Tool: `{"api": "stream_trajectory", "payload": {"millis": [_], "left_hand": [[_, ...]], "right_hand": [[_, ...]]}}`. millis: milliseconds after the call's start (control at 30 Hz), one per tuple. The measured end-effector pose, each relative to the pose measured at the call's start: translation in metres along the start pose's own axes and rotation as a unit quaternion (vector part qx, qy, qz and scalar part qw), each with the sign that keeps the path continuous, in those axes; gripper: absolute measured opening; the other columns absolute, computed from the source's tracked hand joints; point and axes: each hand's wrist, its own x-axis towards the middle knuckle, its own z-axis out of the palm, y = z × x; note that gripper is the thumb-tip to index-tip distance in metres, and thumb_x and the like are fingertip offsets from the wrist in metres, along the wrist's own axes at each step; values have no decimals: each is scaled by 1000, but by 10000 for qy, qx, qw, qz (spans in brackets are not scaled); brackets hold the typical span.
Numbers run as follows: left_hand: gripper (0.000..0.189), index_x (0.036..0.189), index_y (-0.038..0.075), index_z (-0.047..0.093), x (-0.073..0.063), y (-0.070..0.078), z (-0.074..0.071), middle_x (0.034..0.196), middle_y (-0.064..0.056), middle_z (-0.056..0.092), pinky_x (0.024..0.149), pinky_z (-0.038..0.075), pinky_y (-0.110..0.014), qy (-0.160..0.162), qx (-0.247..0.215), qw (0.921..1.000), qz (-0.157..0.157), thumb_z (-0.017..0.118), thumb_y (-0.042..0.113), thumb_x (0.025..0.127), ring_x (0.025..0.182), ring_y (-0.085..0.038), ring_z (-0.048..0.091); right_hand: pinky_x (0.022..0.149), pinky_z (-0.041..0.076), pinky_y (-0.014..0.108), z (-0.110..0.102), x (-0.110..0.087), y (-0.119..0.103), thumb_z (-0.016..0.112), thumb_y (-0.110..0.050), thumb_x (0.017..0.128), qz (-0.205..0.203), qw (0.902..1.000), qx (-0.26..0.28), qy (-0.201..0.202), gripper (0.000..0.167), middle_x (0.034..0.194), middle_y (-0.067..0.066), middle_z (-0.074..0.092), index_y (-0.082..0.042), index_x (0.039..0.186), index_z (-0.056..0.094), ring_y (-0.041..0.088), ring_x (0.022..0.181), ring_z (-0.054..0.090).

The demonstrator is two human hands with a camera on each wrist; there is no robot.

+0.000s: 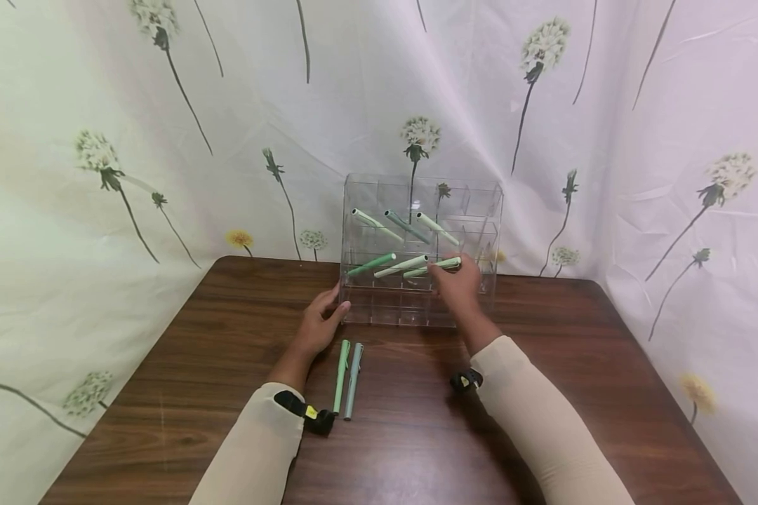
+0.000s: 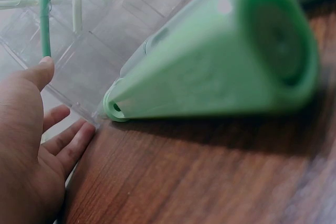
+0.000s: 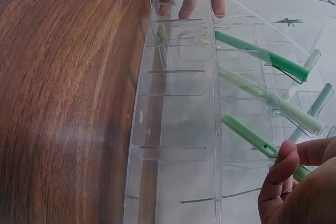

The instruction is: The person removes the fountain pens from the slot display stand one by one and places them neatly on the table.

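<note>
A clear tiered organizer (image 1: 388, 308) stands at the back of the table, with several green and grey-green pens leaning in its compartments. Its left end is touched by my left hand (image 1: 321, 324), thumb near the front edge and fingers (image 2: 73, 142) extended along the side. My right hand (image 1: 457, 280) pinches a light green pen (image 3: 252, 137) between thumb and fingers at its upper end. That pen slants into the middle tier, right of a pale green pen (image 3: 270, 100) and a darker green pen (image 3: 262, 55). Three more pens lean in the tier above.
A light green pen (image 1: 341, 376) and a grey-blue pen (image 1: 354, 382) lie side by side on the brown wooden table (image 1: 410, 435), in front of the organizer. Behind it hangs a white curtain (image 1: 366, 91) with a dandelion print. A second curtain face meets it at the right.
</note>
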Motion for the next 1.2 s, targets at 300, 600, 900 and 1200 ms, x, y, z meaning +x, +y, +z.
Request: {"api": "stream_trajectory", "payload": {"millis": [300,600,900,1200], "left_hand": [[64,169,17,41,0,2,0,162,-23,53,111,54,-52,-14,-23,10000,42,67,23,112,135,-43,65],[63,169,16,41,0,2,0,163,-23,52,112,53,-54,-12,-7,10000,21,66,23,112,134,-44,65],[60,167,9,44,-1,4,2,161,-28,53,110,53,-57,136,-65,9998,89,66,16,111,129,-47,67],[61,168,13,44,-1,1,1,161,-24,54,109,55,-50,114,13,9999,109,66,21,112,128,-42,68]], "right_hand": [[49,56,25,-6,-3,-5,78,3,95,-254,9993,186,220,46,96,8,66,9,136,58,13,51,62],[52,53,23,-18,-5,-13,77,-7,98,-425,9978,97,493,74,111,11,66,-7,159,34,8,55,59],[48,53,23,-25,-4,-17,72,2,100,-1016,9919,411,646,70,104,11,64,-3,156,30,3,49,56],[52,56,25,-38,1,-19,66,-5,108,-923,9922,394,745,63,108,7,65,-11,162,32,9,59,59]]}}
